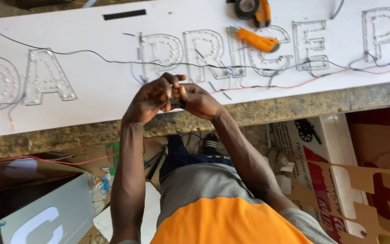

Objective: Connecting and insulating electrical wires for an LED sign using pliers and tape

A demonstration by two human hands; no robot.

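My left hand (151, 98) and my right hand (199, 100) meet over the near edge of a long white sign board (100, 90). Both pinch a small dark piece (175, 103) between their fingertips; what it is I cannot tell. Clear letter shapes (159, 52) studded with small lights lie in a row on the board just beyond the hands. Thin black wires (113, 60) and a red wire (303, 82) run along the letters.
An orange utility knife (257, 40), a black tape roll (246, 7) and orange-handled pliers (263, 12) lie on the board at the back. Below the rough bench edge (294, 106) are cardboard pieces (375, 190), a printed box (303, 144) and a grey panel (55, 212).
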